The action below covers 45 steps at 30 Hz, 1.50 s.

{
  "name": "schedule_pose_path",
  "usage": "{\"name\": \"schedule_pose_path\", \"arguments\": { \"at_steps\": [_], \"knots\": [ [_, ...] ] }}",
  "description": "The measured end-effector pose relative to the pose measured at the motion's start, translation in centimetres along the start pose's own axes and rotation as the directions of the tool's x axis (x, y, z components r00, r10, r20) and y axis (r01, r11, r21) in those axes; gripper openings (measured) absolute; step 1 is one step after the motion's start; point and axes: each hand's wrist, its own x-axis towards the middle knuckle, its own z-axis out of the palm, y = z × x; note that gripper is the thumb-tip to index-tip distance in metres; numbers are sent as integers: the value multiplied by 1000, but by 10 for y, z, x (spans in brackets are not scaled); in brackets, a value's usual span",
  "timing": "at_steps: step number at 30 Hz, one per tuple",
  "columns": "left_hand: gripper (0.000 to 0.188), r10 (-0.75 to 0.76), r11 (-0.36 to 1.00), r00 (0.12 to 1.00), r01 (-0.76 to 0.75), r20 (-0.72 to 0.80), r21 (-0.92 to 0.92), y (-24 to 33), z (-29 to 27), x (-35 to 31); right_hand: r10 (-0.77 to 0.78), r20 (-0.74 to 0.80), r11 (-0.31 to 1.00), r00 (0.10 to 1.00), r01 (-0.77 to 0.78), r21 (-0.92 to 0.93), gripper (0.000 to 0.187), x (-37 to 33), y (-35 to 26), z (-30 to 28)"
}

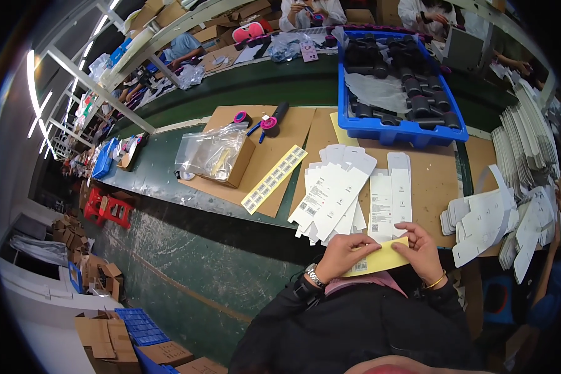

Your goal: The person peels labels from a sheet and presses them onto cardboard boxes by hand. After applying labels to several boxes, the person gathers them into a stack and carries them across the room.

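Observation:
Close to my body, both hands hold a yellow backing sheet of stickers (386, 257), with a few printed labels showing near its left end. My left hand (344, 255) pinches the sheet between thumb and fingers. The thumb of my right hand (425, 257) presses on the sheet's right end, its fingers curled around the top edge. Just beyond the sheet lie two flat white cartons (381, 198), side by side. A fanned pile of flat white printed cartons (335, 190) is left of them. Farther left, a yellow strip of labels (274, 179) lies slantwise on cardboard.
A blue crate (405, 132) of black devices stands at the back right. Stacked white cartons (523, 140) line the right edge. Leftward are a small cardboard box (238, 169) with plastic bags and a black device with a pink ring (270, 126). People work across the bench.

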Motion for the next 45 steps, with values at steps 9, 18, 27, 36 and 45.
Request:
{"name": "schedule_pose_path", "arguments": {
  "at_steps": [9,18,27,36,45],
  "knots": [
    [17,-286,939,957,271,-43,-211,-6,1,12,54,-12,996,998,-53,65,64,0,-10,0],
    [20,-285,853,955,291,80,-432,7,-2,26,-27,-65,992,998,35,122,63,-5,0,-4],
    [23,-293,841,950,309,106,-445,5,-1,16,-101,-234,993,967,114,39,56,-8,0,-8],
    [22,-254,874,966,251,49,-416,0,9,14,-643,85,450,761,466,-762,24,-8,2,14],
    [27,-241,851,967,249,77,-462,-10,15,12,-592,103,452,799,435,-779,25,-10,8,18]
  ]
}}
